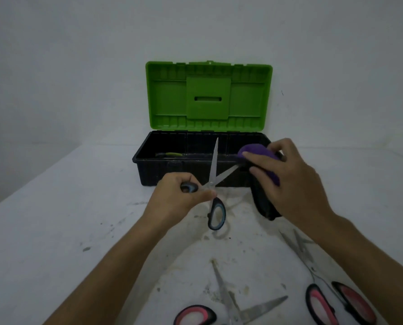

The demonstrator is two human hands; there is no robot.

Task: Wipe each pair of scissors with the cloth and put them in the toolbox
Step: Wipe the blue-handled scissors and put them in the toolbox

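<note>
Table [62, 231]: pale, scuffed and stained surface filling the near half of the room, against a plain wall.

Toolbox [149, 174]: black tub, green lid [208, 96] standing open at the far side; sits centre, far from the person. One green-handled item [171, 154] lies in its left end.

Left hand [184, 195]: fingers and thumb curled round one loop of the blue-handled scissors [213, 184], held in the air just near of the toolbox. Blades spread wide; one points up and far over the tub, the other runs right and far into the cloth. Second loop hangs toward the near side.

Right hand [287, 181]: fingers and thumb pinching the purple cloth [257, 153] round the right-pointing blade, at the tub's near right edge. A dark part of the cloth, or something dark under the hand, hangs below; which one cannot be told.

Key relation: wrapped blade's long axis slants from pivot, near-left, to tip, far-right, so the wipe likely runs along that line. Toolbox lies directly beyond both hands.

Pink-handled scissors, near centre [228, 303]: open, on table, apparently unwiped.

Pink-handled scissors, near right [325, 292]: open, on table.
</note>
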